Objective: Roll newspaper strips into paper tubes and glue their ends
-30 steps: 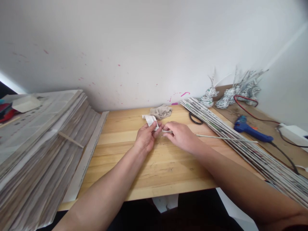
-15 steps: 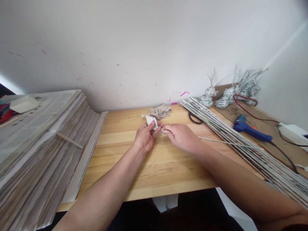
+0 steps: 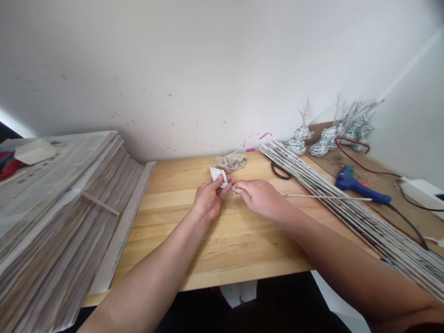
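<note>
My left hand (image 3: 211, 194) is closed on a small strip of printed newspaper (image 3: 218, 175), pinched between thumb and fingers, its free end sticking up. Close beside it, my right hand (image 3: 258, 196) grips a thin rolled paper stick (image 3: 326, 197). A short tip of the stick pokes out at the fingertips towards the left hand; its long end runs out past the wrist to the right, over a bundle of similar sticks. Whether the strip and the stick are joined between the hands I cannot tell. Just behind the hands lies a crumpled beige cloth (image 3: 231, 162).
A tall newspaper stack (image 3: 86, 203) stands at left. Rolled paper sticks (image 3: 347, 208) lie diagonally at right, with black scissor handles (image 3: 280, 171) beside them. Beyond are a blue glue gun (image 3: 364, 188) with a cable, woven paper figures (image 3: 324, 142) and a white power strip (image 3: 423, 192).
The stick's long end has swung upward at the right, and the newspaper strip's free end has changed its shape. Both hands stay nearly in place.
</note>
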`<action>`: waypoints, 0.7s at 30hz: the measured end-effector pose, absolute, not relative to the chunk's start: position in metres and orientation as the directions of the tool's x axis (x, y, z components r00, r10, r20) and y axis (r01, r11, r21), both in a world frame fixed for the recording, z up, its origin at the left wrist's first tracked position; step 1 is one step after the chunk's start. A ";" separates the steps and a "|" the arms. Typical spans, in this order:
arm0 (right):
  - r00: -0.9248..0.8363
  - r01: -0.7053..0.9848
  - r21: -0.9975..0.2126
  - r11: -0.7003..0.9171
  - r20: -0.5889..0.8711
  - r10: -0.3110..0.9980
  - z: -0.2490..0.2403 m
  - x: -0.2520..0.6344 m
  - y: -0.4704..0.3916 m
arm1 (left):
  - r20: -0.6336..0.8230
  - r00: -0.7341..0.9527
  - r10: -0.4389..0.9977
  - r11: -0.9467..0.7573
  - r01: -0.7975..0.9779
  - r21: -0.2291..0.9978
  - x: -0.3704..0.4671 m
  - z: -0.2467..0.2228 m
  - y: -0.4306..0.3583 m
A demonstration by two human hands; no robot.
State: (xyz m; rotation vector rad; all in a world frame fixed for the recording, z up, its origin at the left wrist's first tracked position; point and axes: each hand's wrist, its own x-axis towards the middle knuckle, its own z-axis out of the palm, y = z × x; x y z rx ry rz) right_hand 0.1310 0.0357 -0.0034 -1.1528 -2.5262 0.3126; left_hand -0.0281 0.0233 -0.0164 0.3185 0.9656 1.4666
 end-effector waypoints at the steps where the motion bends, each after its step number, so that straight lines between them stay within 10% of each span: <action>1: -0.611 0.684 -0.338 0.647 0.218 0.761 -0.004 0.131 0.035 | -0.356 -0.175 0.918 0.146 -0.684 0.714 -0.028 -0.016 0.023; 21: -0.560 0.655 -0.391 0.647 0.323 0.763 -0.004 0.128 0.036 | -0.353 -0.184 0.917 0.122 -0.714 0.689 -0.030 -0.018 0.025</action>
